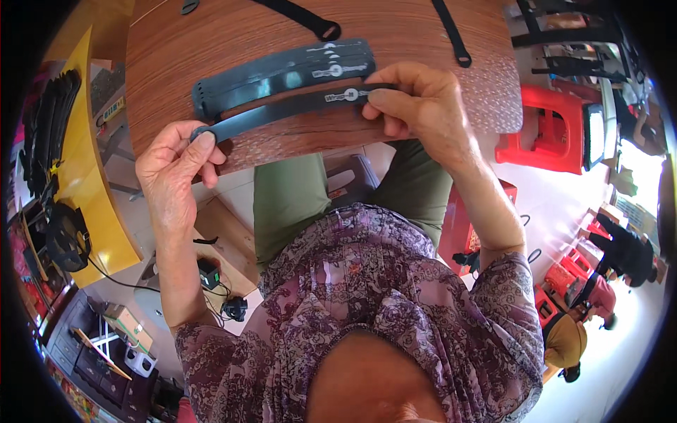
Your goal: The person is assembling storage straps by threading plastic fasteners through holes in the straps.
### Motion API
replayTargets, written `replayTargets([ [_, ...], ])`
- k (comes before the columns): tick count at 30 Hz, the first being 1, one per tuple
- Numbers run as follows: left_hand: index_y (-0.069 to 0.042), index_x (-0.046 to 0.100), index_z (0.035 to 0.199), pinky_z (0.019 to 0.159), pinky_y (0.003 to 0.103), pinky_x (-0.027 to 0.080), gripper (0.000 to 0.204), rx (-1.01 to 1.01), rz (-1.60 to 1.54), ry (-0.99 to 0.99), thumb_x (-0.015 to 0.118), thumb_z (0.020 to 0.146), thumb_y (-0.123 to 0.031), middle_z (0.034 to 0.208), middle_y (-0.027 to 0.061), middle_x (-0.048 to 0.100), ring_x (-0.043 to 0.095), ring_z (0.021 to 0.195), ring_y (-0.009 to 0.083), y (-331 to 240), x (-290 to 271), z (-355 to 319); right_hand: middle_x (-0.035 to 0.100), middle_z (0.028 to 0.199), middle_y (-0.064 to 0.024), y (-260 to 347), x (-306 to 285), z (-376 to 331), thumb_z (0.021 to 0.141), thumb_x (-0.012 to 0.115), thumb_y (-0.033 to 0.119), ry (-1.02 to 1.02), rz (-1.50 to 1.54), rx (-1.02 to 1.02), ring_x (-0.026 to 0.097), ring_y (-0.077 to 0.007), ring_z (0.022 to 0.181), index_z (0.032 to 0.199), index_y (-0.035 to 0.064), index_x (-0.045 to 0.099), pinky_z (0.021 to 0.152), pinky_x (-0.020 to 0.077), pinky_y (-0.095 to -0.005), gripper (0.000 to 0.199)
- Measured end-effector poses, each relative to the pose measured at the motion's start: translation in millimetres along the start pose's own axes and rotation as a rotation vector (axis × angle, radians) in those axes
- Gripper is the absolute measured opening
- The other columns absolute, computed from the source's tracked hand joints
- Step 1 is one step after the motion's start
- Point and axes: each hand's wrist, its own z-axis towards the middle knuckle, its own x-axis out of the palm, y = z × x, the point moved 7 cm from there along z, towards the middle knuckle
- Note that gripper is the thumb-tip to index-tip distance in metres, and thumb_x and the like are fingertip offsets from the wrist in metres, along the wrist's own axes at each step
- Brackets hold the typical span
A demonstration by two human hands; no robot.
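Note:
A flat dark strap with white print is stretched between my two hands, over the near edge of the wooden table. My left hand pinches its left end between thumb and fingers. At the other end, my right hand grips the strap just past the print. Right behind it lies a neat stack of similar shiny dark strips, also printed in white near the right end. Whether the strap is one bare piece or sits in a clear sleeve I cannot tell.
Farther back on the brown table lie a black strap with a round holed end and another narrow black strap. A red plastic stool stands to the right. On the left is a yellow board. Several people sit at lower right.

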Motion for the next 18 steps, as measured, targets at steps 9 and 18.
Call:
replayTargets([
  [9,0.005,0.059,0.089,0.040,0.018,0.038,0.014,-0.061,-0.103,0.020,0.064,0.080,-0.005,0.067,0.0102,0.062,0.050,0.044,0.0087,3,-3,8,0.063,0.068,-0.0090,0,-3,3,0.084,0.056,0.006,-0.014,-0.040,0.027,0.047,-0.0051,0.045,0.093,-0.0047,0.060,0.040,0.0354,-0.0169,0.015],
  [18,0.006,0.058,0.091,0.039,0.021,0.040,0.016,-0.129,-0.311,0.080,0.060,0.084,-0.009,0.067,0.0148,0.062,0.051,0.043,0.0124,8,1,14,0.062,0.067,-0.0082,0,-6,4,0.085,0.056,0.008,-0.037,-0.097,0.061,0.047,-0.0048,0.043,0.095,-0.0047,0.060,0.039,0.0333,-0.0155,0.017],
])
